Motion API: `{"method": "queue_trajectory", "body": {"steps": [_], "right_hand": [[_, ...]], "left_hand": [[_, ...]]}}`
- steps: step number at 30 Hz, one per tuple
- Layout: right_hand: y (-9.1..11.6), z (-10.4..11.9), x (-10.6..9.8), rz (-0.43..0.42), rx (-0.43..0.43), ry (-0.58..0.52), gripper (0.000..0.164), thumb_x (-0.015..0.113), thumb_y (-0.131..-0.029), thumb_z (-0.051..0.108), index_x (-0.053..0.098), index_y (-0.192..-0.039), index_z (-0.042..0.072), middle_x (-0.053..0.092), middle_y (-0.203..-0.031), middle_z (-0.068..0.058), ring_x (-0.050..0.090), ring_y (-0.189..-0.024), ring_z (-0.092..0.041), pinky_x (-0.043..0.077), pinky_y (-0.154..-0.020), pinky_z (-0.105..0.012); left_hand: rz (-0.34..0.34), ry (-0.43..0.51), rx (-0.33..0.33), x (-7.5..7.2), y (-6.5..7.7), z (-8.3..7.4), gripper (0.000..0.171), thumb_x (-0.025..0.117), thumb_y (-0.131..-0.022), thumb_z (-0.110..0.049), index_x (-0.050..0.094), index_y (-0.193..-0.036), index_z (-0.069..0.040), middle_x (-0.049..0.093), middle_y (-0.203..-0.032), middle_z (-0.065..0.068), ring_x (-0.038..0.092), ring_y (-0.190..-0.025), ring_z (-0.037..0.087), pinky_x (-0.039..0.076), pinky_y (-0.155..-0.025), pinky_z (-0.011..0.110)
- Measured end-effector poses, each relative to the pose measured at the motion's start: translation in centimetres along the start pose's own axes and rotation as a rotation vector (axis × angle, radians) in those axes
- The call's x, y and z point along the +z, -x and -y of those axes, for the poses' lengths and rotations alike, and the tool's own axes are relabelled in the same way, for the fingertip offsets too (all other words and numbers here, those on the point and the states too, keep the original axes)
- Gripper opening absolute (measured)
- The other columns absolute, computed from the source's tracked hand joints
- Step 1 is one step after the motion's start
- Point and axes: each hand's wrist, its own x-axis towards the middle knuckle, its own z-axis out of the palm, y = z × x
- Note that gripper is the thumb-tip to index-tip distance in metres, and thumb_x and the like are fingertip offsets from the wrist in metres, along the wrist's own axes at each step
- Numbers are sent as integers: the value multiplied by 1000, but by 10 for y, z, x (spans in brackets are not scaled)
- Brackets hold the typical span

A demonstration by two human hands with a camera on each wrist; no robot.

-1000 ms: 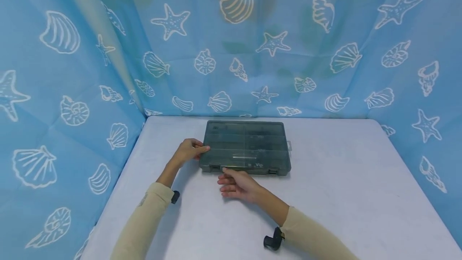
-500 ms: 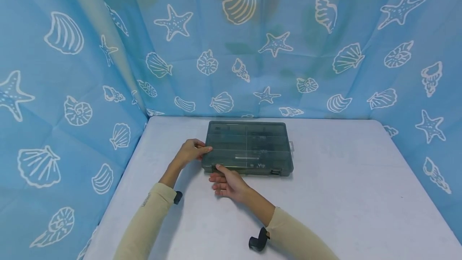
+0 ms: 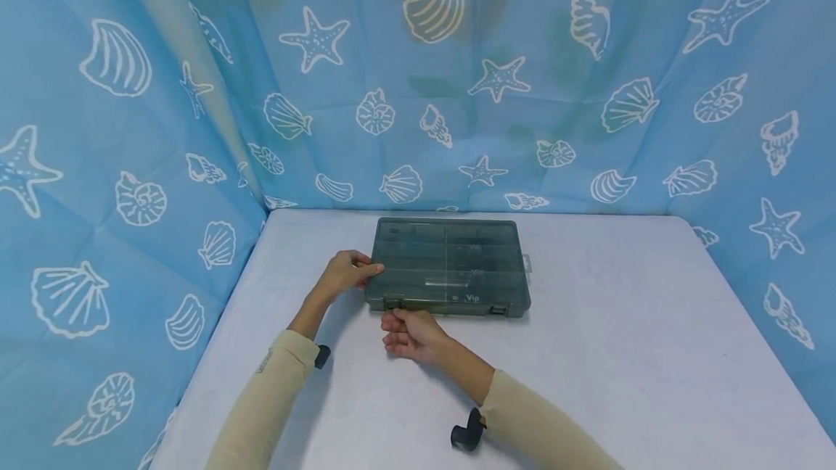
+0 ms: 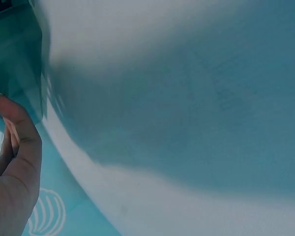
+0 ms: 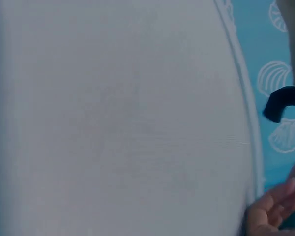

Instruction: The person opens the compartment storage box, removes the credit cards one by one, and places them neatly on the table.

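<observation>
A dark, see-through plastic compartment box (image 3: pixel 483 256) lies flat with its lid down near the table's back edge. My left hand (image 3: pixel 342 273) grips its left side, thumb on the lid; that thumb also lies over the box (image 4: pixel 17 59) in the left wrist view. At the front left latch (image 3: pixel 394 304) is my right hand (image 3: pixel 416 336), its thumb touching there and the other fingers loosely bent below, off the box. The front right latch (image 3: pixel 498 310) appears down. Part of a hand (image 5: pixel 273 211) shows in the right wrist view.
A white cloth covers the table (image 3: pixel 620 354). Blue curtains (image 3: pixel 575 122) with white shell and starfish prints stand behind and on both sides. A pale clip-like loop (image 3: pixel 527 263) sticks out from the box's right side.
My right hand has moved left along the box's front to the left latch, and its thumb has then dropped lower. The left hand keeps its grip on the box.
</observation>
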Motion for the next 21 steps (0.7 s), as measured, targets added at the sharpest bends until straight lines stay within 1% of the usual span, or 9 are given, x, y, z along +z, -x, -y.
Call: {"method": "queue_trajectory", "body": {"steps": [3, 4, 6, 9, 11, 13, 15, 18, 21], "right_hand": [[24, 14, -5, 54, -50, 164, 38, 50, -101, 24, 60, -123, -5, 70, -92, -4, 67, -72, -16, 59, -68, -33], [34, 21, -9, 70, -104, 251, 39, 51, -101, 25, 59, -125, -5, 71, -96, -5, 67, -76, -18, 59, -70, -34], [55, 38, -24, 43, -284, 466, 37, 53, -101, 26, 61, -125, -1, 71, -103, -6, 67, -85, -21, 59, -73, -37], [80, 65, -60, -170, -608, 842, 32, 58, -99, 24, 64, -123, 4, 68, -113, -8, 63, -101, -26, 55, -84, -43], [91, 78, -86, -375, -737, 1036, 34, 61, -97, 22, 63, -125, 3, 64, -121, -11, 57, -112, -30, 49, -92, -48], [100, 85, -111, -532, -757, 1153, 41, 61, -96, 22, 57, -130, 0, 57, -131, -18, 50, -120, -35, 43, -99, -53], [106, 87, -131, -593, -706, 1187, 49, 59, -97, 23, 50, -136, -5, 50, -136, -25, 47, -122, -41, 43, -98, -57], [110, 84, -149, -596, -593, 1164, 58, 56, -99, 31, 42, -141, -6, 48, -137, -29, 51, -119, -44, 47, -95, -55], [111, 80, -154, -574, -528, 1088, 61, 53, -100, 38, 41, -143, -4, 51, -135, -28, 53, -119, -43, 49, -94, -53]], "left_hand": [[-17, -28, 10, 3, 0, 2, 48, 75, -86, -35, 62, -113, 3, 66, -92, 13, 65, -70, 19, 58, -70, 38], [-32, -43, 23, 5, 0, 2, 48, 75, -85, -35, 63, -113, 3, 67, -92, 12, 65, -69, 18, 57, -68, 36], [-76, -63, 62, 8, 1, 3, 48, 77, -84, -35, 64, -112, 2, 67, -93, 12, 66, -69, 18, 57, -65, 33], [-175, -89, 148, 13, 5, 3, 47, 79, -81, -33, 67, -112, 1, 69, -98, 12, 68, -75, 20, 57, -62, 32], [-235, -97, 193, 16, 7, 4, 47, 80, -80, -32, 69, -113, 0, 70, -101, 13, 68, -81, 23, 57, -64, 33], [-274, -103, 219, 19, 9, 5, 47, 81, -80, -32, 70, -113, -1, 71, -103, 12, 68, -87, 24, 57, -66, 34], [-299, -90, 226, 21, 11, 7, 46, 81, -80, -32, 70, -113, -1, 71, -103, 12, 68, -90, 25, 58, -70, 36], [-325, -62, 221, 23, 13, 7, 44, 82, -79, -30, 71, -111, -2, 72, -101, 12, 68, -90, 25, 57, -75, 39], [-337, -30, 205, 24, 14, 7, 43, 81, -80, -30, 72, -111, -3, 72, -101, 12, 68, -92, 26, 57, -79, 40]]}}
